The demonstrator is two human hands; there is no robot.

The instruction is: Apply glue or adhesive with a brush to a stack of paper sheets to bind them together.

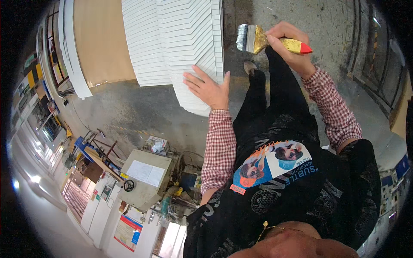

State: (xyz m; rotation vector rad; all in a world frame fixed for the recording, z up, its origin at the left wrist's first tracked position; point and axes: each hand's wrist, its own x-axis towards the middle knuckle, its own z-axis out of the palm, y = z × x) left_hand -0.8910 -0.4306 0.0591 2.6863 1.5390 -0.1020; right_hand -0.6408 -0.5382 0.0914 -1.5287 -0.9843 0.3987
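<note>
My right hand (292, 45) grips a wide paintbrush (259, 39) by its yellow, red-tipped handle. Pale, wet-looking bristles point left, away from my legs and over the concrete floor. My left hand (208, 89) lies with its fingers spread on the near part of a white stack of layered strips or boards (167, 43). Dark lines run between the layers, bending into a zigzag toward the right side. The brush is apart from the stack, to its right. Both my forearms wear red-and-white checked sleeves.
Beside the stack on the left is a tan panel (101, 41) with a white strip (71, 47) along it. A grey machine cabinet (144, 189) bearing paper sheets (146, 173) and a black handwheel (128, 185) stands lower left. Dark metal framing (374, 64) is at the right.
</note>
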